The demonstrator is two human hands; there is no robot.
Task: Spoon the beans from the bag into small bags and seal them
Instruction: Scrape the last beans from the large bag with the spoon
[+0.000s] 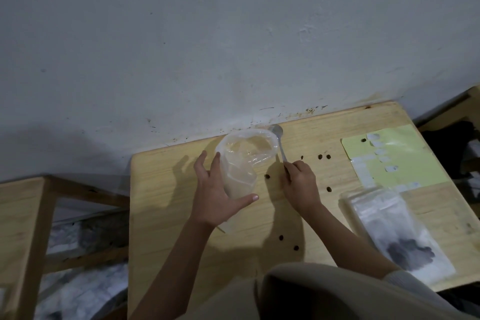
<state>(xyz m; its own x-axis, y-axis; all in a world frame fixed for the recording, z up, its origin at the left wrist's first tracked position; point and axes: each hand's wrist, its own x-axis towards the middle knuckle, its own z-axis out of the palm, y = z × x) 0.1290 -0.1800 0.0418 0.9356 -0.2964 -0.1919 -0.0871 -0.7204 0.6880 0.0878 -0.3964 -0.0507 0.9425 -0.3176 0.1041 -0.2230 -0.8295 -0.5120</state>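
Spoon (279,143) bowl toward wall (233,34)

- A scuffed grey-white wall (207,47) stood behind.
- A pale wooden table (161,215) met it.
- A wooden frame (39,215) stood alongside.
- Light was dim.

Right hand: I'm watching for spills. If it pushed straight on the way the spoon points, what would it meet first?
Probably the clear bag's rim beside the spoon, then the wall. The right hand grips the handle; depth is unclear.
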